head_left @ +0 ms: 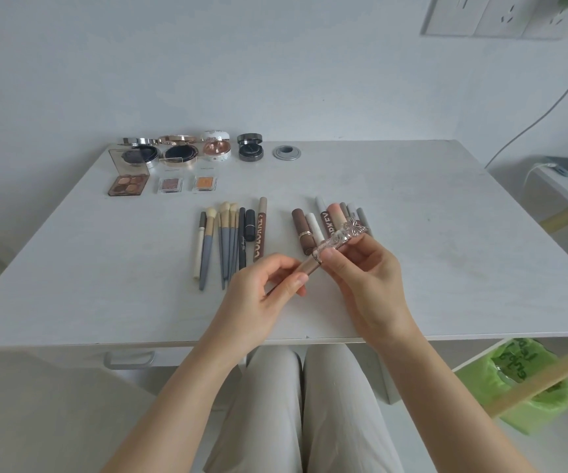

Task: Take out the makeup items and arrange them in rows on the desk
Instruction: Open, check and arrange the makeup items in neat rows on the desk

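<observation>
While most of the makeup already lies sorted on the white counter (395,186), one piece is in the person's hands. Along the far left edge sits a row of four open round compacts (190,150); just nearer is a row of eyeshadows — a brown four-pan palette (128,184) and two small clear single pans (187,184). Nearer again, at the middle, a cluster of grey-handled brushes and dark pencils (226,238) lies side by side, and to its right a bunch of brown, white and pink lipstick tubes (323,223).

Above the near edge, the left hand (262,297) pinches the rosy lower end of a clear, ornate butterfly-topped lip tube (335,242), while the right hand (366,281) grips its decorated upper part. By my reading the task is nearly finished — this tube awaits a place, likely beside the lipsticks. No bag or case shows, so I cannot tell what remains.
</observation>
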